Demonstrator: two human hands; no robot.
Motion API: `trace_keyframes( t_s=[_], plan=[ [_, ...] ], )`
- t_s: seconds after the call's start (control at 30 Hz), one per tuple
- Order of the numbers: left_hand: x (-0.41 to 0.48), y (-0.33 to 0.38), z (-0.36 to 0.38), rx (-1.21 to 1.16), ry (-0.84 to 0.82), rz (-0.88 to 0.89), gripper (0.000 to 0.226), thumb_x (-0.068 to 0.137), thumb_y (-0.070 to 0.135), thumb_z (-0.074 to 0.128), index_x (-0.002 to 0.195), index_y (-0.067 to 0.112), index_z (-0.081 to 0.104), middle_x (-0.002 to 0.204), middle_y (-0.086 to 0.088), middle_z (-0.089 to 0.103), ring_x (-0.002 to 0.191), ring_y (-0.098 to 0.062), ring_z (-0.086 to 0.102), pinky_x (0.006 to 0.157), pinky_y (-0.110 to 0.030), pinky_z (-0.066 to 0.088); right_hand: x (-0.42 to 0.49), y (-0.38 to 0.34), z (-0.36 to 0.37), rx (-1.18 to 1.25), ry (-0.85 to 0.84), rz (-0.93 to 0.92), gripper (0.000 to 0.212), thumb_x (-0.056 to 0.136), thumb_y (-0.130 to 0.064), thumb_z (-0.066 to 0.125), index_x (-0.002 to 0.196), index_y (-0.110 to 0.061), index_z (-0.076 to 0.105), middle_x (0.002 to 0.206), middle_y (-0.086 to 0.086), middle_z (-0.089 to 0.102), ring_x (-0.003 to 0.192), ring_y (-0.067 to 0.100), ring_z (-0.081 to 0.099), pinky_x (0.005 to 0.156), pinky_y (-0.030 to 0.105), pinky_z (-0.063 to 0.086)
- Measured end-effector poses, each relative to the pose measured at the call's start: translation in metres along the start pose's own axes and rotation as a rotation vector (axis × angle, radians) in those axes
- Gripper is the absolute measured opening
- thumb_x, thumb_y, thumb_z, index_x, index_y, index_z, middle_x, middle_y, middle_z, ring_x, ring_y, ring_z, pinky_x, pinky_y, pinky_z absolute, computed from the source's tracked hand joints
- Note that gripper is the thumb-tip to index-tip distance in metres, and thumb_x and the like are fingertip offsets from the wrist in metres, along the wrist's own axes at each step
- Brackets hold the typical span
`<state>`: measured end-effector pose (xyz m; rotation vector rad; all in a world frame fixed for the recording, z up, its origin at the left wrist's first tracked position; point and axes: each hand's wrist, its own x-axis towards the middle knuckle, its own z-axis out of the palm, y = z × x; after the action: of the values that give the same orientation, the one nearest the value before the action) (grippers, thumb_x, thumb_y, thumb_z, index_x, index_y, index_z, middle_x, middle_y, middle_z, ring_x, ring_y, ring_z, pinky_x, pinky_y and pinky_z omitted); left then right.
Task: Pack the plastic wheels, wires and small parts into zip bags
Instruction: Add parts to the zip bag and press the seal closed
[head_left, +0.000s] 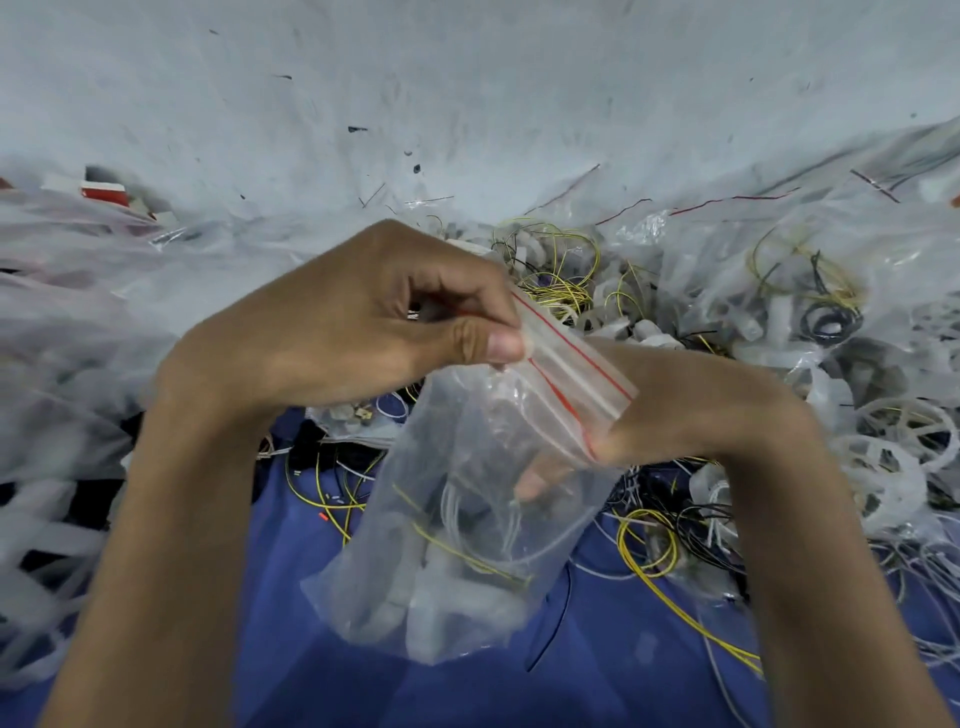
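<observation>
Hands, left (337, 322) and right (691, 410), on zip bag (467, 545)

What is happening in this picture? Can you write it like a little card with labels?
left hand: pinches the zip bag at its red-lined zip strip
right hand: holds the strip's other end, fingers showing through the plastic
inside the bag: yellow wire and pale plastic parts
bag mouth: cannot tell if sealed
under the bag: blue cloth
to the right: pile of white plastic wheels and loose wires
</observation>
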<state>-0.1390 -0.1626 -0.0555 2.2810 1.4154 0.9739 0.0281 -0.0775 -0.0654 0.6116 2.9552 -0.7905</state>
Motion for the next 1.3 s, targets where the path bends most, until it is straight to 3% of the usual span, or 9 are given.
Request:
trace_keyframes(
  t_s=[0.1, 0.27, 0.37, 0.47, 0.63, 0.87, 1.0, 1.1, 1.3],
  plan=[
    [-0.003, -0.005, -0.005, 0.014, 0.07, -0.005, 0.012, 0.078, 0.038, 0.064, 0.072, 0.028, 0.061, 0.067, 0.001, 0.06, 0.063, -0.017, 0.052, 0.062, -0.027, 0.04, -0.006, 0.002, -0.008, 0.201, 0.13, -0.145, 0.044, 0.076, 0.009, 0.057, 0.052, -0.027, 0.055, 0.04, -0.017, 0.047, 0.035, -0.005, 0.042, 0.037, 0.003, 0.027],
    [-0.005, -0.009, -0.007, -0.014, 0.155, 0.011, 0.011, 0.079, 0.034, 0.066, 0.071, 0.028, 0.061, 0.065, 0.015, 0.059, 0.063, 0.004, 0.05, 0.063, -0.01, 0.038, 0.001, 0.01, -0.003, 0.343, 0.17, -0.258, 0.022, 0.088, -0.002, 0.05, 0.085, -0.02, 0.061, 0.067, -0.01, 0.055, 0.063, 0.001, 0.051, 0.06, 0.013, 0.038],
    [-0.005, -0.012, -0.006, 0.01, 0.128, -0.001, 0.012, 0.078, 0.039, 0.06, 0.071, 0.031, 0.061, 0.064, 0.009, 0.058, 0.062, -0.004, 0.05, 0.062, -0.018, 0.038, 0.009, 0.012, 0.003, 0.058, 0.048, -0.119, 0.016, 0.089, 0.0, 0.052, 0.077, -0.001, 0.062, 0.064, 0.008, 0.056, 0.059, 0.017, 0.055, 0.063, 0.029, 0.052],
    [-0.008, -0.017, -0.009, 0.007, 0.129, 0.013, 0.013, 0.08, 0.039, 0.058, 0.069, 0.031, 0.063, 0.064, 0.013, 0.059, 0.063, 0.002, 0.051, 0.063, -0.011, 0.038, 0.011, 0.017, 0.0, -0.201, 0.238, -0.099, 0.012, 0.084, -0.015, 0.06, 0.073, -0.01, 0.062, 0.062, -0.002, 0.053, 0.05, 0.007, 0.049, 0.05, 0.015, 0.038],
    [-0.013, -0.029, -0.017, -0.052, 0.227, -0.037, 0.014, 0.077, 0.04, 0.06, 0.068, 0.03, 0.062, 0.063, 0.015, 0.059, 0.06, 0.004, 0.05, 0.062, -0.007, 0.039, 0.004, 0.022, -0.01, 0.274, 0.472, -0.232, 0.01, 0.085, -0.028, 0.064, 0.093, -0.024, 0.06, 0.073, -0.001, 0.07, 0.056, 0.018, 0.064, 0.049, 0.028, 0.049],
    [-0.006, -0.028, -0.01, -0.02, 0.203, -0.066, 0.013, 0.08, 0.03, 0.065, 0.069, 0.025, 0.062, 0.063, 0.014, 0.058, 0.061, 0.004, 0.048, 0.062, -0.006, 0.037, 0.012, 0.024, 0.002, 0.053, 0.026, -0.143, 0.026, 0.087, 0.006, 0.054, 0.063, 0.001, 0.063, 0.045, -0.008, 0.049, 0.038, 0.0, 0.046, 0.043, 0.004, 0.034],
    [-0.005, -0.039, -0.009, -0.024, 0.331, -0.13, 0.014, 0.082, 0.031, 0.061, 0.07, 0.022, 0.06, 0.064, 0.013, 0.058, 0.063, 0.004, 0.049, 0.063, -0.007, 0.037, 0.009, 0.033, -0.005, 0.208, 0.246, -0.171, 0.037, 0.094, -0.038, 0.039, 0.075, -0.015, 0.06, 0.062, 0.001, 0.058, 0.056, 0.009, 0.056, 0.057, 0.019, 0.047],
    [-0.007, -0.048, -0.011, -0.025, 0.385, -0.157, 0.019, 0.084, 0.035, 0.06, 0.07, 0.022, 0.058, 0.064, 0.008, 0.053, 0.061, 0.001, 0.044, 0.059, -0.009, 0.034, 0.005, 0.041, -0.009, 0.116, 0.296, -0.166, 0.045, 0.085, -0.057, 0.038, 0.075, -0.02, 0.061, 0.065, -0.015, 0.06, 0.058, 0.003, 0.054, 0.058, 0.016, 0.043],
    [-0.009, -0.059, -0.015, -0.03, 0.508, -0.162, 0.02, 0.082, 0.043, 0.054, 0.067, 0.03, 0.057, 0.063, 0.012, 0.054, 0.063, -0.004, 0.046, 0.062, -0.021, 0.036, 0.02, 0.04, -0.003, 0.419, 0.695, -0.308, 0.012, 0.088, -0.025, 0.057, 0.076, -0.023, 0.056, 0.062, -0.016, 0.053, 0.063, -0.001, 0.046, 0.061, 0.015, 0.036]
  ],
)
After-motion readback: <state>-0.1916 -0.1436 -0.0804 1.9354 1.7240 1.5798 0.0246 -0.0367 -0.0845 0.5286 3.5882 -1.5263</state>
